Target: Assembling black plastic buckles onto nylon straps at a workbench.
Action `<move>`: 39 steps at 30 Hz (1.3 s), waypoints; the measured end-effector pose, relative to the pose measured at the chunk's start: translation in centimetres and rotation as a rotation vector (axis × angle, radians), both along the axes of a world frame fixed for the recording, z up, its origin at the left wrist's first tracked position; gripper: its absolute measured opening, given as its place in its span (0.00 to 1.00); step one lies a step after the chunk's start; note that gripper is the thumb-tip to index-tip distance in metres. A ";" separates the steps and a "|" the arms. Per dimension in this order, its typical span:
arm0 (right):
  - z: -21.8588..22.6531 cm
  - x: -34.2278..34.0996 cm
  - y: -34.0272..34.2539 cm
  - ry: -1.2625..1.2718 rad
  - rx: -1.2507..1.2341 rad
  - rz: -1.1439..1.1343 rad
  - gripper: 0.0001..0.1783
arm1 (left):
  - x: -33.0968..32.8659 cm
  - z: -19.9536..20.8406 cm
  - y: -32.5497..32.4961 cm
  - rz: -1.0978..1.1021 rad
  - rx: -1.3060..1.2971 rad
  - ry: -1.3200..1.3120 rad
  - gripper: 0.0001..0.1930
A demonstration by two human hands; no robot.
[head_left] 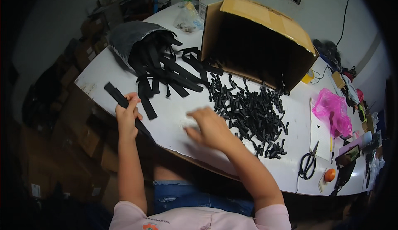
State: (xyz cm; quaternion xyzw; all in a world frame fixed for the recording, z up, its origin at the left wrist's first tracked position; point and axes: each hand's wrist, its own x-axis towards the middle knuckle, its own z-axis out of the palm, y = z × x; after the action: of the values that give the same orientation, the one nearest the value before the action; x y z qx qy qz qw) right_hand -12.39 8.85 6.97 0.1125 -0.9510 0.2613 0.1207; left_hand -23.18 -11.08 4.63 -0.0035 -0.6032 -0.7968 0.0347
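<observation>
My left hand (126,114) is closed around a long flat black strap (117,97) that sticks out past the table's left edge. My right hand (207,124), blurred, hovers palm down over the white table (174,114), fingers spread, just left of a heap of several small black plastic pieces (253,114). I cannot tell whether it holds one. A pile of black straps (166,70) spills from a grey bag (128,37) beyond my left hand.
An open cardboard box (257,43) lies on its side behind the small pieces. Black scissors (309,161), a pink plastic bag (333,111), an orange round thing (329,175) and a phone (347,156) lie at the right. Cardboard cartons (78,118) stand on the floor at left.
</observation>
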 end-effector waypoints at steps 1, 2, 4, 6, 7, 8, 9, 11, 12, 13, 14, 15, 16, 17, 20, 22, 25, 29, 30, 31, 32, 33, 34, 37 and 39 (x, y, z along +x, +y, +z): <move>-0.3 -2.6 0.3 0.018 -0.004 -0.055 0.22 | -2.1 -0.6 -0.8 -0.008 -0.137 0.021 0.13; -1.4 -5.2 0.6 0.099 0.036 -0.096 0.28 | -3.3 -0.3 -0.8 -0.014 -0.130 0.021 0.13; -3.2 -9.9 0.4 0.136 0.099 -0.191 0.44 | -5.3 -0.1 -0.6 0.086 -0.555 0.083 0.19; -4.5 -13.0 -0.8 0.173 0.181 -0.354 0.49 | -6.8 -0.2 0.1 0.096 -0.739 0.013 0.23; -5.1 -13.8 -1.6 0.179 0.182 -0.339 0.49 | -8.4 -1.8 -0.3 0.123 -0.914 0.085 0.24; -5.7 -14.4 -2.0 0.162 0.170 -0.410 0.46 | -9.1 -2.2 0.2 0.137 -1.086 0.158 0.25; -6.3 -14.8 -2.1 0.145 0.157 -0.481 0.43 | -9.3 -2.7 1.0 0.153 -1.148 0.036 0.26; -6.1 -14.9 -2.8 0.160 0.142 -0.414 0.36 | -8.8 -2.2 2.0 0.139 -1.229 -0.017 0.23; -5.9 -14.8 -3.1 0.177 0.127 -0.358 0.29 | -8.6 -1.4 2.3 0.094 -1.260 -0.068 0.22; -6.1 -14.8 -3.2 0.321 0.194 -0.347 0.13 | -9.0 -1.5 2.4 0.135 -1.237 -0.018 0.18; -6.5 -14.7 -3.1 0.322 0.195 -0.345 0.13 | -8.9 -1.6 2.5 0.137 -1.235 -0.019 0.18; -6.8 -14.5 -2.9 0.296 0.251 -0.334 0.09 | -8.7 -1.5 2.7 0.115 -1.251 -0.043 0.17; -6.8 -14.3 -3.2 0.270 0.301 -0.321 0.05 | -8.4 -1.3 2.4 0.098 -1.273 -0.068 0.16; -6.7 -14.0 -3.1 0.264 0.280 -0.299 0.03 | -8.3 -1.6 2.1 0.103 -1.276 -0.066 0.16; -5.5 -12.7 -2.4 0.060 0.136 -0.357 0.05 | -8.6 -4.1 1.0 0.166 -1.074 0.064 0.12; -4.0 -12.2 -0.8 -0.014 0.061 -0.371 0.07 | -8.4 -4.7 1.1 0.226 -0.689 0.098 0.10; -2.6 -11.5 1.9 -0.523 -0.793 -0.354 0.07 | -6.9 -3.4 2.9 0.167 -0.171 -0.019 0.12; -2.1 -9.7 4.1 -0.573 -1.182 -0.254 0.07 | -5.0 -1.6 4.1 0.100 0.245 -0.068 0.11; -2.1 -9.4 4.3 -0.569 -1.310 -0.263 0.07 | -4.5 -1.3 4.3 -0.003 0.294 -0.140 0.10; -2.1 -9.1 4.3 -0.568 -1.440 -0.266 0.07 | -3.3 -1.2 5.0 -0.094 0.290 -0.158 0.10; -2.1 -8.9 4.2 -0.563 -1.439 -0.267 0.07 | -2.0 -0.7 6.3 -0.154 0.299 -0.207 0.12; -2.3 -8.7 4.0 -0.458 -1.216 -0.315 0.06 | -1.0 -0.6 7.7 -0.187 0.218 -0.244 0.15; -2.3 -8.4 3.9 -0.354 -0.990 -0.358 0.05 | -0.2 -0.3 8.7 -0.303 0.234 -0.326 0.17; -3.2 -7.3 2.4 0.032 -0.267 -0.265 0.10 | -0.6 -1.3 10.1 -0.400 0.297 -0.402 0.18; -0.9 -4.6 0.1 0.045 -0.038 -0.188 0.12 | -1.7 -2.2 9.7 -0.509 0.426 -0.507 0.15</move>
State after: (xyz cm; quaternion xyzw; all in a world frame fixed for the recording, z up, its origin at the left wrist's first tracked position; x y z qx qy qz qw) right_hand -16.99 8.94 6.04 0.0262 -0.9494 0.2641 0.1681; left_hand -24.89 -1.43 2.45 0.0510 -0.3942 -0.8626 -0.3129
